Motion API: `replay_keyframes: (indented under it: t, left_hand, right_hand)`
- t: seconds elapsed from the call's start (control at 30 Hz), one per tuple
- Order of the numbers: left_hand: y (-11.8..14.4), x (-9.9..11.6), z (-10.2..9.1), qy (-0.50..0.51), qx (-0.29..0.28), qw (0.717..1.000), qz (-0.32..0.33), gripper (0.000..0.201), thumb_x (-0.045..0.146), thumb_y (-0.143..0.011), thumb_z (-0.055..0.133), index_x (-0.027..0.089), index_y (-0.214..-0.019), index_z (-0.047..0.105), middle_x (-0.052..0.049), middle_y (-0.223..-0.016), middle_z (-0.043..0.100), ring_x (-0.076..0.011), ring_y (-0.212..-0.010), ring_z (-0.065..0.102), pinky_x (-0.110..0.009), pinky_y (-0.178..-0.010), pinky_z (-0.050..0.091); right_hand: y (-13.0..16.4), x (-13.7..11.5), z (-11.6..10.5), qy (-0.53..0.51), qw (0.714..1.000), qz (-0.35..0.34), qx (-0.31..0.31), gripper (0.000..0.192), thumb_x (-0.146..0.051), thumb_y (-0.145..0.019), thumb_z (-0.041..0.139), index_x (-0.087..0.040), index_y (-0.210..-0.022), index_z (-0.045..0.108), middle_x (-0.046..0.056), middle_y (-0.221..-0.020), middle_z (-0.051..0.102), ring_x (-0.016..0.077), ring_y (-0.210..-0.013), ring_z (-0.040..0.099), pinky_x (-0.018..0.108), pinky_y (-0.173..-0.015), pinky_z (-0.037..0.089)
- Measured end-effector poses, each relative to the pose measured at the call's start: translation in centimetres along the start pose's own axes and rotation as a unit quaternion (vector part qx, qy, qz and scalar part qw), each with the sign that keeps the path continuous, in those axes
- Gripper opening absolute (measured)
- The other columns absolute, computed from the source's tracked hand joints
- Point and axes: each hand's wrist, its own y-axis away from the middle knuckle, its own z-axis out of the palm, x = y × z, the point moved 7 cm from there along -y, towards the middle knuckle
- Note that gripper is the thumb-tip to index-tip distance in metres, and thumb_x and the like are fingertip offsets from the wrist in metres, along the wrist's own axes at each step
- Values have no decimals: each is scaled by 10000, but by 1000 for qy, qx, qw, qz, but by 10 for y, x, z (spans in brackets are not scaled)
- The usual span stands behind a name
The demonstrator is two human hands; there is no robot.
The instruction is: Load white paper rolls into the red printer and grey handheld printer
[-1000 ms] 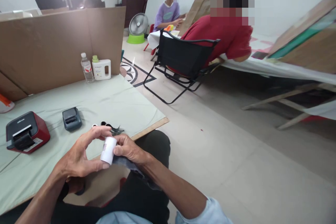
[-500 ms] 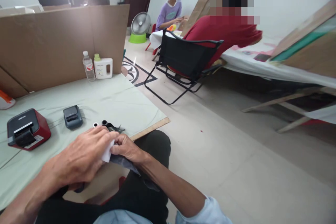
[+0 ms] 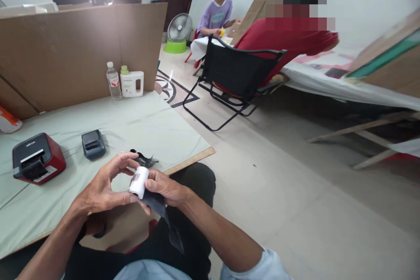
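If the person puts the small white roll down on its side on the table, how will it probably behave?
The white roll is a short cylinder, so on its side it would probably roll. It looks light: the left hand and right hand hold it by the fingertips. The dark sheet beneath hangs limp, probably floppy.

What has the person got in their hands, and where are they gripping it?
A small white paper roll, pinched by both hands: left hand fingertips on its side and lower end, right hand on its other side, together with a dark strip.
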Motion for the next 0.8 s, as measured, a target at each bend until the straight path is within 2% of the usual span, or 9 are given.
replay_keyframes:
  t: [0.07,0.13,0.23,0.3,0.4,0.47,0.6,0.7,0.8]
  left_hand:
    - [1,-2,0,4,5,1000,-2,728,399,-826,858,240,-1453,524,-122,-1262,660,-265,-1146,645,-438,-1051,511]
    - [3,-8,2,22,26,999,-12,723,404,-826,857,248,-1451,526,-118,-1272,652,-259,-1148,642,-433,-1053,509]
    - [6,-19,7,77,56,995,-19,746,448,-801,875,251,-1434,532,-118,-1257,657,-253,-1117,653,-418,-1009,530]
    - [7,-23,10,101,70,992,-15,766,479,-778,887,241,-1416,538,-118,-1224,668,-259,-1092,662,-415,-973,542]
    - [5,-17,9,79,73,994,4,771,479,-776,888,235,-1414,530,-107,-1163,686,-258,-1068,663,-426,-980,534]
    - [3,-7,6,37,56,998,20,741,479,-786,877,226,-1397,543,-107,-1154,687,-261,-1069,656,-435,-1004,525]
    - [-4,18,-1,-82,-12,996,36,612,443,-793,859,210,-1299,607,-116,-1213,667,-283,-1112,641,-434,-1018,530]
    - [-9,33,-1,-168,-70,982,40,562,372,-788,840,206,-1270,604,-108,-1224,668,-287,-1117,645,-425,-1005,542]
    - [-10,39,2,-241,-116,963,21,517,300,-797,791,220,-1267,590,-97,-1233,677,-287,-1118,656,-423,-1004,549]
  right_hand:
    - [-2,0,-1,-5,1000,-4,3,657,-726,-721,856,-123,-916,682,5,-633,665,91,-436,544,200,-441,431]
    - [-4,1,-5,-22,999,-22,45,626,-687,-688,901,-133,-882,684,-22,-611,633,74,-440,515,186,-437,397]
    - [-5,3,-9,-45,993,-51,93,607,-638,-637,954,-135,-874,709,-15,-708,651,49,-516,491,174,-484,377]
    - [-5,5,-8,-48,992,-55,103,610,-631,-621,963,-133,-879,724,-3,-760,657,54,-577,497,176,-519,375]
    - [-3,7,-7,-34,992,-47,108,616,-656,-622,950,-131,-847,719,-20,-701,614,70,-602,497,187,-542,372]
    - [-2,6,-6,-19,993,-44,107,626,-678,-616,941,-129,-802,704,-30,-666,594,72,-597,494,194,-558,379]
    - [-1,5,-3,-9,994,-28,105,632,-663,-571,966,-124,-770,702,-23,-679,620,80,-616,526,206,-611,416]
    - [0,5,-4,-5,994,-21,104,612,-621,-557,989,-117,-775,719,-21,-680,627,82,-613,535,208,-616,418]
    - [0,7,-5,5,995,-19,94,589,-604,-573,989,-116,-785,737,-12,-697,639,93,-627,548,219,-629,427]
